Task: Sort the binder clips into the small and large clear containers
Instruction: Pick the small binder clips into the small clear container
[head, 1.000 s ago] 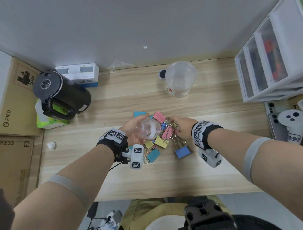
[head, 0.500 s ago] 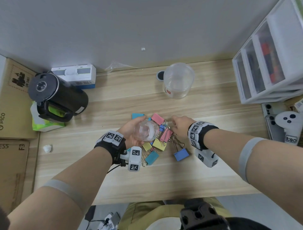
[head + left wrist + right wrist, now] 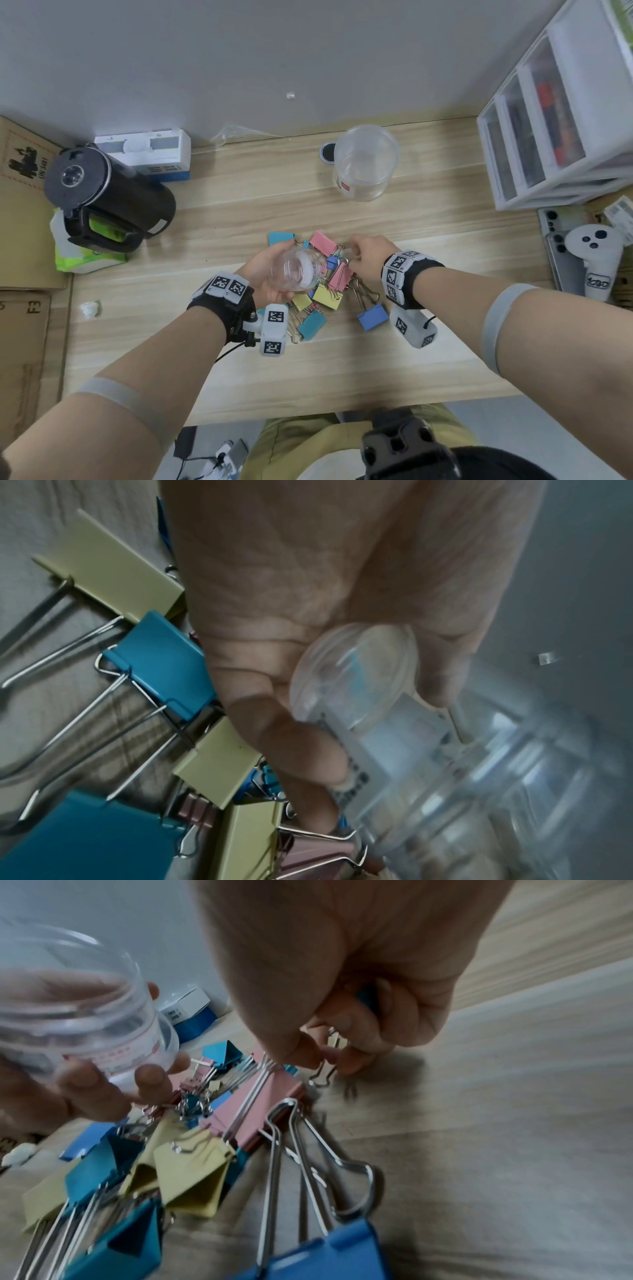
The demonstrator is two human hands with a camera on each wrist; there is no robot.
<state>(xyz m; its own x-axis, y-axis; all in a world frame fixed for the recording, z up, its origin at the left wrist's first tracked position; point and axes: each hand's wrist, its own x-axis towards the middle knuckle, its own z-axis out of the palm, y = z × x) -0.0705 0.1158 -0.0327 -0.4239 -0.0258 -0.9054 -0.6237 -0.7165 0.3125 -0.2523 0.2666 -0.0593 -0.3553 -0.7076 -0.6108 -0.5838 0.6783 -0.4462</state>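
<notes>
The right hand (image 3: 342, 969) points down; thumb and finger pinch the thin wire loop of a small clip (image 3: 334, 1042) at the pile's 1 o'clock edge; the left hand (image 3: 270, 270) wraps a small clear jar (image 3: 296, 270), tipped sideways, over the shiny clip pile (image 3: 325, 291); the big clear tub (image 3: 364, 162) stands upright at 12 o'clock on the smooth wooden desk (image 3: 342, 359).

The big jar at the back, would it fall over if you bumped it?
Probably it would slide or tip easily. The big jar looks empty and thin-walled, so likely light. It stands upright on the smooth table, taller than wide. Being round, it might roll once down.
</notes>
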